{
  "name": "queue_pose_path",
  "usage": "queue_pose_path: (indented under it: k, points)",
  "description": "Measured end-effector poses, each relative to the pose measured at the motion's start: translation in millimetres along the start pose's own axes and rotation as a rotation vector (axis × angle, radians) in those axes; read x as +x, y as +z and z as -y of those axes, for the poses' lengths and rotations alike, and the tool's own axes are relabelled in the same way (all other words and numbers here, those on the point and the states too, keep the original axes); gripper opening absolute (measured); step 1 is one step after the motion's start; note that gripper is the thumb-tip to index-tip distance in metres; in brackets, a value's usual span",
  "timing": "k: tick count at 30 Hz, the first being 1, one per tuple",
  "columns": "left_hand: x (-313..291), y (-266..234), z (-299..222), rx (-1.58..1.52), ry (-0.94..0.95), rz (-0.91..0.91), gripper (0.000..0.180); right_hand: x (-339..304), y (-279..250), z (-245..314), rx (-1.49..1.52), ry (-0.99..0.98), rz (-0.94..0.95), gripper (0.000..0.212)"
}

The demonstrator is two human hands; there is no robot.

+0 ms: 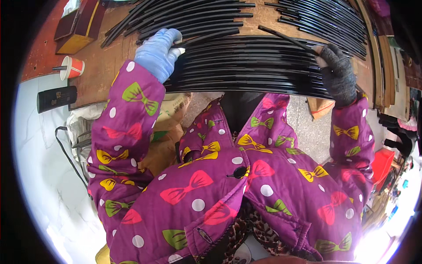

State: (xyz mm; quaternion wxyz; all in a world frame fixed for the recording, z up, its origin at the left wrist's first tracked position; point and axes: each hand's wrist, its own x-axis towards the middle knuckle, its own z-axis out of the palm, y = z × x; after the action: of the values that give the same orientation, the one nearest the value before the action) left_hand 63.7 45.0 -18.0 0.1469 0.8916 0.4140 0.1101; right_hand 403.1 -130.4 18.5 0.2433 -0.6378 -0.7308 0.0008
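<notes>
Black rods touch the right hand (grey-gloved).

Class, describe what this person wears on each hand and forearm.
The left hand wears a light blue fabric glove; the right hand wears a dark grey knitted glove. Both purple fabric sleeves carry white dots and bows in yellow, green and pinkish red.
</notes>
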Motion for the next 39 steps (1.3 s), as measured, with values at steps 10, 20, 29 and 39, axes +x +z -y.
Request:
queue_pose_path:
  k: [10, 20, 29, 39]
  points:
    - [-21.4, 1.2, -16.5, -0.336, 0.022, -0.019, 0.026, -12.2, 10.6, 26.5, 0.091, 0.009, 0.004, 0.019]
    - [-32.8, -1.8, -34.5, -0.014, 0.147, -0.130, 0.025, -17.7, 10.2, 21.5, 0.163, 0.075, 0.102, 0.019]
    - [-39.3, -15.7, -53.8, -0.089, 0.291, -0.156, 0.019, 24.3, 17.1, 50.9, 0.242, -0.146, 0.065, 0.026]
    - [-44.7, -16.6, -36.4, -0.388, 0.047, 0.010, 0.018, -43.0, -21.7, -21.8, 0.375, 0.783, -0.126, 0.027]
